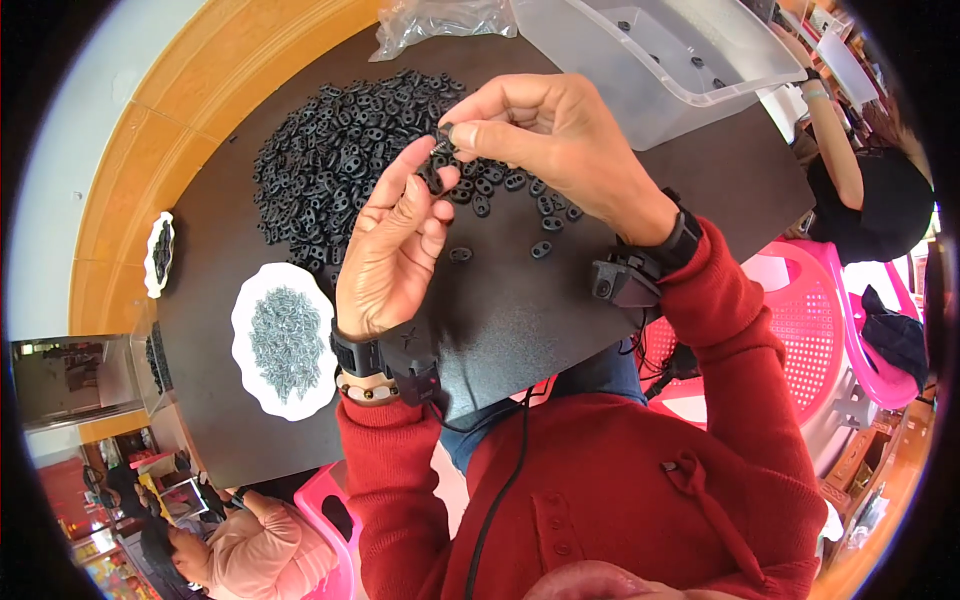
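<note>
Both my hands meet above the dark table (560, 310), in front of a big pile of black two-holed cord-lock pieces (335, 150). My left hand (385, 255) is closed on one black cord-lock piece (431, 181), held between thumb and fingers. Just above it, my right hand (575, 145) pinches a small black part (446, 130) between thumb and forefinger. A small metal spring (440, 147) shows between the two parts. Left of my left wrist, a white scalloped plate (243, 325) holds many small metal springs (287, 345).
A translucent plastic bin (640, 110) with a few black pieces stands at the far right, beside a clear plastic bag (445, 30). A small white dish (154, 275) of black parts sits at the left edge. People sit at lower left (260, 545) and far right (870, 180), near pink chairs (810, 310).
</note>
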Demonstrator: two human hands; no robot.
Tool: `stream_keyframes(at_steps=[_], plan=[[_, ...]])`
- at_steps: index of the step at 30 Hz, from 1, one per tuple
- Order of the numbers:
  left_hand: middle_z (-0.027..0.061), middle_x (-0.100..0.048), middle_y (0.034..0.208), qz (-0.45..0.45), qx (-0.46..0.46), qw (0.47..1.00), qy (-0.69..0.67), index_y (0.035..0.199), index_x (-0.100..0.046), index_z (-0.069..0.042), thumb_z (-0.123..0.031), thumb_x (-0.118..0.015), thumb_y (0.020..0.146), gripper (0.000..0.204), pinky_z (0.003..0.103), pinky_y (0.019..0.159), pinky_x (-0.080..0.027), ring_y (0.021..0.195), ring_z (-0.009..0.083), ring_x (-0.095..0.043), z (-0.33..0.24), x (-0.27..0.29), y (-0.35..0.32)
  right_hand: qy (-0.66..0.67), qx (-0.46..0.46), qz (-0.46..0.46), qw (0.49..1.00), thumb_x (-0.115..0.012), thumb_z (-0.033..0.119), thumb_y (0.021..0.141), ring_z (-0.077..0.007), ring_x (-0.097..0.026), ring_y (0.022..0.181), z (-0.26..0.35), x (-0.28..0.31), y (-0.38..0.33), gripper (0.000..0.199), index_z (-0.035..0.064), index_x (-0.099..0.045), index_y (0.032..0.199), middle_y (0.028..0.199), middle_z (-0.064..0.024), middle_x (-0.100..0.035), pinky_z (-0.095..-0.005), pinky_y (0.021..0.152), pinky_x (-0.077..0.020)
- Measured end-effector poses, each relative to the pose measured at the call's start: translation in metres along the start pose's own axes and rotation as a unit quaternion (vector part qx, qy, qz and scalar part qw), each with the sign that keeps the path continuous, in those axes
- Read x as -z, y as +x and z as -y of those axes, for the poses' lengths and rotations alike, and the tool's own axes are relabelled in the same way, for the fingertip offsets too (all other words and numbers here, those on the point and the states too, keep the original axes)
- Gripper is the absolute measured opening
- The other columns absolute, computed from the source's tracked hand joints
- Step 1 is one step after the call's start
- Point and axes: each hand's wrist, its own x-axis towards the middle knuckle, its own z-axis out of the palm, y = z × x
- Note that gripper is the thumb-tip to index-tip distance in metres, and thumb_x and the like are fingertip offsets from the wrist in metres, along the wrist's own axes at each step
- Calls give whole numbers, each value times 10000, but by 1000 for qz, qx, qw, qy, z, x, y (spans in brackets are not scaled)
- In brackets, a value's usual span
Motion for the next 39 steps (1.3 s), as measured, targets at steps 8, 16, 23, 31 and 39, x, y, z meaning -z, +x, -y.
stream_keyframes(at_steps=[8, 16, 23, 31, 39], plan=[[148, -764, 1275, -55, -19, 997, -50, 1350, -698, -1, -88, -715, 1057, 306, 267, 935, -682, 1110, 213, -777, -2, -11, -1, -14, 15, 6, 1000, -754, 91, 1021, -83, -734, 917, 7, -1, -3, 184, -36, -783, 1150, 961, -43, -781, -236, 805, -568], [117, -812, 1109, -38, -80, 996, 32, 1211, -754, -30, -87, -801, 995, 229, 250, 791, -678, 927, 195, -799, 2, -5, -1, -46, 23, 10, 999, -766, 88, 1021, -48, -695, 869, 7, -1, -4, 160, -26, -791, 1131, 954, -18, -775, -216, 759, -544], [107, -814, 1073, -71, -111, 990, 57, 1182, -752, -33, -80, -828, 971, 229, 248, 762, -668, 903, 189, -798, 3, -8, -1, -59, 16, 10, 998, -768, 94, 1024, -49, -699, 867, 11, -2, -5, 169, -32, -786, 1135, 960, -24, -776, -220, 759, -551], [109, -812, 1077, -57, -110, 991, 54, 1190, -751, -33, -85, -835, 967, 245, 246, 759, -666, 902, 187, -798, 7, -10, 0, -41, 40, -11, 998, -786, 106, 982, -58, -695, 806, 4, -4, -5, 153, -26, -803, 1055, 893, -40, -780, -234, 719, -548], [109, -805, 1099, -34, -106, 992, 56, 1211, -750, -29, -144, -824, 988, 261, 238, 769, -655, 897, 178, -792, 8, -9, 1, -63, 28, 8, 998, -762, 92, 1030, -63, -711, 882, 6, -2, -6, 165, -38, -787, 1128, 976, -42, -782, -228, 781, -567]])
